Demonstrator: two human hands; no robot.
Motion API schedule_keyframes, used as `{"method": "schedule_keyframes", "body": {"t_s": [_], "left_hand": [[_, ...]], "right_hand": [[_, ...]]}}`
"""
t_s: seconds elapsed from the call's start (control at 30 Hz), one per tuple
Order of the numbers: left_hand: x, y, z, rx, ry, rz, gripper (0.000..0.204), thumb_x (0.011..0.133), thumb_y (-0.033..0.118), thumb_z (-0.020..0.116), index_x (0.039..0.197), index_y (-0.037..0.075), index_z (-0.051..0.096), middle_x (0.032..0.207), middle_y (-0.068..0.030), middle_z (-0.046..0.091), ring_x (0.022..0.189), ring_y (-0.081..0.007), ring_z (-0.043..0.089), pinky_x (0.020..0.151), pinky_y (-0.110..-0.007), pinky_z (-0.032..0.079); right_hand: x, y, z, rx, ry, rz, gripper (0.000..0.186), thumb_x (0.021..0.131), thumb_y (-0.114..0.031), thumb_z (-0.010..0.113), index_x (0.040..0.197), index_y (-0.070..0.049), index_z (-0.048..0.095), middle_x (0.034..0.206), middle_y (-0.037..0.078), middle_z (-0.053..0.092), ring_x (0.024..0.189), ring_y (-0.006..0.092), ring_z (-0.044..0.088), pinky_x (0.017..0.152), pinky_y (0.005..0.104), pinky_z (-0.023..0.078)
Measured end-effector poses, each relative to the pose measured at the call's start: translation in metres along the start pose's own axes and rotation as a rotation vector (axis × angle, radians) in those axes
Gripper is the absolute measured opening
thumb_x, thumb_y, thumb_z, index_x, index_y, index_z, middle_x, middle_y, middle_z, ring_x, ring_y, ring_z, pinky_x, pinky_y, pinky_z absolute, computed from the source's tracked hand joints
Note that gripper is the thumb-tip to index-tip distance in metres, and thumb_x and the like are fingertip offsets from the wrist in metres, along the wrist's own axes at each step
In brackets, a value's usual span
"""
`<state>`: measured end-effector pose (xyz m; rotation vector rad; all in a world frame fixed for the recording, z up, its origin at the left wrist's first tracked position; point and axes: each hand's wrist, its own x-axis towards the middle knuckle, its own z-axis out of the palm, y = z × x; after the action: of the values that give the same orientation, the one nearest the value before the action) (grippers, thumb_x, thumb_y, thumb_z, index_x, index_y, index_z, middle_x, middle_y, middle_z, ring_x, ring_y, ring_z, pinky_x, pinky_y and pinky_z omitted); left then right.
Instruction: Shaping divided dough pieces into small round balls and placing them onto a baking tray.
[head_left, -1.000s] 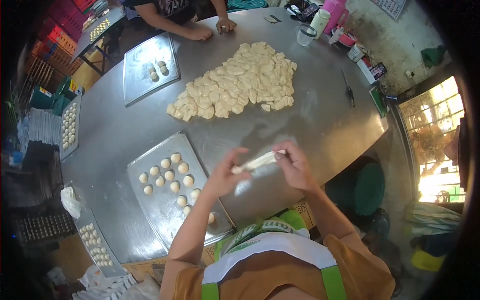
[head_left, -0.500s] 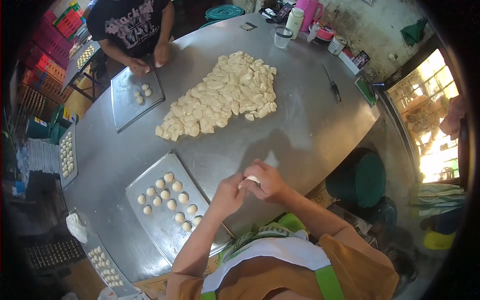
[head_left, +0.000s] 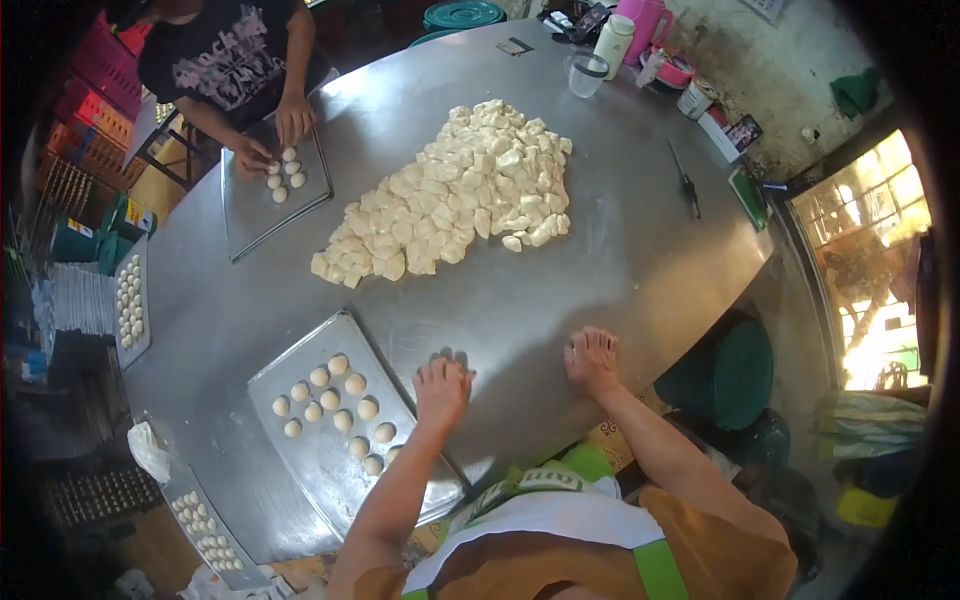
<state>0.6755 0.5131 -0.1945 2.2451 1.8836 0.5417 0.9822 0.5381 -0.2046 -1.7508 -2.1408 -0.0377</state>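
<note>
Palm down on the steel table (head_left: 520, 310), my left hand (head_left: 442, 392) is cupped with its fingers curled under, close to the right edge of a metal tray (head_left: 318, 468). My right hand (head_left: 593, 362), also curled against the tabletop, lies farther right. Whatever is under either palm is hidden. Several smooth round dough balls (head_left: 343, 420) sit spaced out on the tray. Beyond my hands spreads a large heap of cut, pale dough pieces (head_left: 460, 195), with neither hand touching it.
Across the table, a person's hands (head_left: 255, 158) handle dough balls on another tray (head_left: 248, 220). A knife (head_left: 684, 180) lies at the right. A clear plastic cup (head_left: 586, 78) stands at the back. Filled trays (head_left: 148, 325) line the left edge; a green bin (head_left: 742, 365) is beside the table.
My hands were together around a piece of dough; now they are apart and down on the table. The person opposite has more dough balls on the tray.
</note>
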Motion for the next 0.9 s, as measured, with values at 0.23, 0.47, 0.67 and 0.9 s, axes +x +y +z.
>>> {"method": "schedule_keyframes", "body": {"t_s": [0.23,0.47,0.67,0.9], "left_hand": [[0.109,0.038,0.041,-0.095,-0.047,-0.173,0.029,0.095,0.028,0.062,0.117,0.010,0.062,0.120,-0.0137,0.061,0.110,-0.0360,0.056,0.093,-0.054,0.040],[0.062,0.000,0.002,0.029,-0.233,-0.129,0.018,0.092,0.015,0.062,0.108,0.007,0.060,0.105,-0.0157,0.061,0.096,-0.0377,0.056,0.086,-0.051,0.041],[0.109,0.006,0.033,-0.066,0.123,-0.166,0.020,0.088,0.012,0.064,0.106,0.004,0.059,0.105,-0.0162,0.061,0.097,-0.0382,0.056,0.085,-0.053,0.042],[0.053,-0.015,0.018,0.046,0.082,-0.121,0.016,0.088,0.012,0.063,0.103,0.007,0.061,0.102,-0.0157,0.062,0.093,-0.0376,0.058,0.081,-0.052,0.042]], "right_hand": [[0.116,-0.041,0.052,0.206,-0.114,-0.175,0.027,0.086,-0.016,0.064,0.113,-0.010,0.064,0.095,0.011,0.064,0.093,0.0324,0.060,0.089,0.0446,0.043],[0.079,0.011,0.050,0.359,-0.178,-0.396,0.025,0.085,-0.012,0.062,0.109,-0.009,0.066,0.097,0.010,0.066,0.089,0.0298,0.061,0.080,0.0449,0.045],[0.157,-0.064,0.077,0.586,-0.514,-0.153,0.028,0.090,-0.013,0.061,0.118,-0.008,0.064,0.093,0.010,0.067,0.086,0.0301,0.061,0.079,0.0480,0.046],[0.129,-0.010,0.062,0.297,-0.320,-0.597,0.023,0.097,-0.023,0.058,0.113,-0.008,0.064,0.090,0.012,0.067,0.087,0.0320,0.062,0.081,0.0511,0.046]]}}
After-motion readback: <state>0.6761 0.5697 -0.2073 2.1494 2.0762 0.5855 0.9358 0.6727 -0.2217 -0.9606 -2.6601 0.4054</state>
